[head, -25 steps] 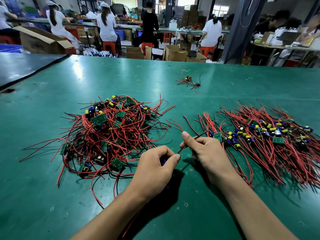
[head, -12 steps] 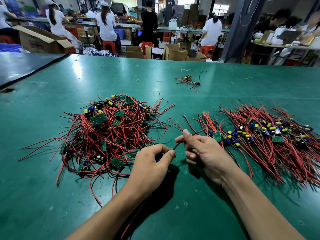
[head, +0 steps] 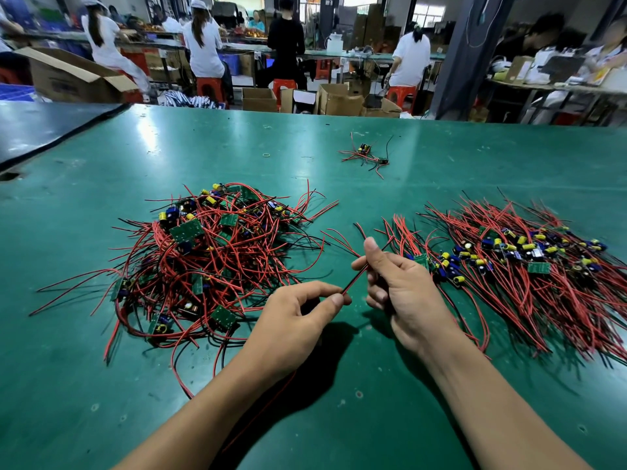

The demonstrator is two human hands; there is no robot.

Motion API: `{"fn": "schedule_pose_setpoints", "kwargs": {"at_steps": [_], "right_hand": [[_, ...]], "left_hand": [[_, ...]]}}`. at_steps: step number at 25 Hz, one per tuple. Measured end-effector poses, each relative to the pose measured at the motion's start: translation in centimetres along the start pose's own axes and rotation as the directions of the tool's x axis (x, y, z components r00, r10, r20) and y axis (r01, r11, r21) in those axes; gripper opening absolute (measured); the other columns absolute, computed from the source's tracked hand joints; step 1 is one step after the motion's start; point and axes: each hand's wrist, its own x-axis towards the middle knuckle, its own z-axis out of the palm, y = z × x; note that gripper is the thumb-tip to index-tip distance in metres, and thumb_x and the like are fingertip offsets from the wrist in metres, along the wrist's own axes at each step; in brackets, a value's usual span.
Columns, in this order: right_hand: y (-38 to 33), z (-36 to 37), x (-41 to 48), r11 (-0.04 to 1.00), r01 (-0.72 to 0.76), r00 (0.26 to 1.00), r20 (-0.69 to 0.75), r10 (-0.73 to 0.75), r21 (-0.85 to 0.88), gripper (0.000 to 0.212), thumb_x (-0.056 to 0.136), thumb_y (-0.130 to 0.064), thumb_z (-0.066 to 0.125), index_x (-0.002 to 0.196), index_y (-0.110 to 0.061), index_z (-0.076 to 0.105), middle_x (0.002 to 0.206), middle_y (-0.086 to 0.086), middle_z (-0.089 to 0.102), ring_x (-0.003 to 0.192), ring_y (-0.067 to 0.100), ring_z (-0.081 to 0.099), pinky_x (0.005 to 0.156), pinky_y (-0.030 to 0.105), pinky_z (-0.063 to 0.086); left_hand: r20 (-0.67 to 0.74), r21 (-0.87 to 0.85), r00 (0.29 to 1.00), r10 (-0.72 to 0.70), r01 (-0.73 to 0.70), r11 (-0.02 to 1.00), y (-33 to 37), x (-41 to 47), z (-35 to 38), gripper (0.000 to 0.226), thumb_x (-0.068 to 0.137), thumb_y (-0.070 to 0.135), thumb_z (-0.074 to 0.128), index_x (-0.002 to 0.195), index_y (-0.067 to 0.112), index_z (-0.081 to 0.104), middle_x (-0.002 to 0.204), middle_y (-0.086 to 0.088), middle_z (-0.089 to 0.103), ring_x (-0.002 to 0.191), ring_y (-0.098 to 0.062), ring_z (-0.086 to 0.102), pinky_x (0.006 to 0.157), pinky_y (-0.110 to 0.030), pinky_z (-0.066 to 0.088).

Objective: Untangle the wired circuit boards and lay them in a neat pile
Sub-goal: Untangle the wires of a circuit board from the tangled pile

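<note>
A tangled heap of small green circuit boards with red and black wires lies left of centre on the green table. To the right lies a combed-out pile of wired boards, wires running roughly parallel. Between the two, my left hand pinches one end of a red and black wire pair with thumb and forefinger. The board in that hand is hidden by the fingers. My right hand pinches the same wires higher up, thumb raised. A thin red wire hangs below my left wrist.
One stray wired board and a small rubber band lie farther back on the table. A darker table adjoins at the far left. Beyond the far edge stand cardboard boxes, red stools and seated workers.
Both hands have lifted slightly off the table. My right hand has slid up along the wire pair, away from the left hand, so the wires now stretch straighter between them.
</note>
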Motion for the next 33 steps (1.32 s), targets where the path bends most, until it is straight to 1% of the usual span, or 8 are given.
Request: {"fn": "schedule_pose_setpoints", "kwargs": {"at_steps": [7, 11, 15, 18, 22, 25, 28, 33], "right_hand": [[-0.5, 0.2, 0.2, 0.965, -0.166, 0.985, -0.006, 0.170, 0.205, 0.040, 0.073, -0.047, 0.071, 0.057, -0.011, 0.064, 0.049, -0.004, 0.035, 0.031, 0.003, 0.023, 0.033, 0.016, 0.018], [-0.7, -0.2, 0.3, 0.927, -0.305, 0.952, 0.057, 0.300, 0.217, 0.038, 0.074, -0.040, 0.072, 0.053, -0.012, 0.059, 0.045, -0.005, 0.034, 0.028, 0.002, 0.023, 0.029, 0.015, 0.017], [0.2, 0.1, 0.1, 0.994, -0.109, 0.993, 0.034, 0.109, 0.004, 0.039, 0.076, -0.048, 0.069, 0.068, -0.011, 0.073, 0.056, -0.005, 0.045, 0.037, 0.004, 0.031, 0.035, 0.017, 0.025], [1.2, 0.9, -0.3, 0.995, -0.041, 0.996, 0.081, 0.049, -0.090, 0.036, 0.078, -0.048, 0.068, 0.076, -0.014, 0.078, 0.059, -0.006, 0.047, 0.040, 0.007, 0.035, 0.038, 0.018, 0.028], [1.1, 0.3, 0.2, 0.998, -0.026, 1.000, -0.004, 0.025, -0.049, 0.026, 0.088, -0.033, 0.071, 0.076, -0.010, 0.074, 0.051, -0.007, 0.037, 0.039, 0.006, 0.031, 0.038, 0.018, 0.025], [0.9, -0.1, 0.7, 1.000, 0.005, 0.997, -0.073, -0.003, 0.023, 0.020, 0.089, -0.021, 0.072, 0.077, -0.006, 0.066, 0.052, -0.007, 0.047, 0.038, 0.005, 0.030, 0.037, 0.017, 0.026], [1.0, -0.1, 1.1, 0.997, 0.048, 0.992, -0.122, -0.041, 0.056, 0.025, 0.083, -0.013, 0.077, 0.066, -0.014, 0.060, 0.051, -0.003, 0.040, 0.037, 0.006, 0.026, 0.038, 0.019, 0.022], [0.8, -0.3, 1.6, 0.994, 0.078, 0.987, -0.143, -0.066, 0.082, 0.029, 0.083, -0.012, 0.077, 0.065, -0.017, 0.055, 0.050, -0.005, 0.040, 0.035, 0.006, 0.024, 0.037, 0.017, 0.021]], "left_hand": [[0.096, -0.081, 0.995, -0.007, 0.015, 0.997, 0.2, 0.0, -0.3, 0.017, 0.095, 0.022, 0.061, 0.091, 0.017, 0.077, 0.058, -0.005, 0.047, 0.058, -0.019, 0.039, 0.058, -0.034, 0.029], [0.115, -0.047, 0.993, -0.008, 0.014, 0.999, 0.2, -0.2, -0.2, 0.016, 0.095, 0.019, 0.062, 0.091, 0.015, 0.077, 0.056, 0.011, 0.054, 0.056, -0.008, 0.045, 0.056, -0.023, 0.036], [0.057, -0.069, 0.998, -0.041, 0.045, 0.997, 0.0, 0.1, -0.2, 0.018, 0.097, 0.023, 0.059, 0.088, 0.021, 0.075, 0.057, -0.012, 0.049, 0.055, -0.021, 0.045, 0.057, -0.034, 0.033], [0.044, -0.062, 0.998, -0.046, 0.049, 0.997, -0.1, 0.2, -0.3, 0.019, 0.098, 0.025, 0.057, 0.088, 0.024, 0.073, 0.059, -0.016, 0.047, 0.056, -0.023, 0.044, 0.058, -0.035, 0.032], [0.063, -0.050, 0.997, -0.047, 0.051, 0.997, -0.1, 0.2, -0.4, 0.019, 0.097, 0.024, 0.058, 0.087, 0.020, 0.074, 0.061, -0.011, 0.050, 0.058, -0.021, 0.046, 0.063, -0.034, 0.035], [0.061, -0.029, 0.997, -0.050, 0.052, 0.998, 0.0, 0.3, -0.3, 0.019, 0.095, 0.022, 0.060, 0.085, 0.016, 0.075, 0.058, 0.003, 0.057, 0.058, -0.017, 0.051, 0.065, -0.032, 0.039], [0.083, -0.044, 0.995, -0.060, 0.064, 0.997, 0.0, 0.3, -0.4, 0.018, 0.095, 0.021, 0.062, 0.084, 0.014, 0.075, 0.062, -0.007, 0.057, 0.058, -0.020, 0.049, 0.064, -0.033, 0.036], [0.088, -0.030, 0.995, -0.057, 0.060, 0.998, 0.3, 0.4, -0.3, 0.017, 0.094, 0.018, 0.063, 0.087, 0.012, 0.077, 0.062, 0.013, 0.066, 0.055, 0.000, 0.057, 0.065, -0.023, 0.043]]}}
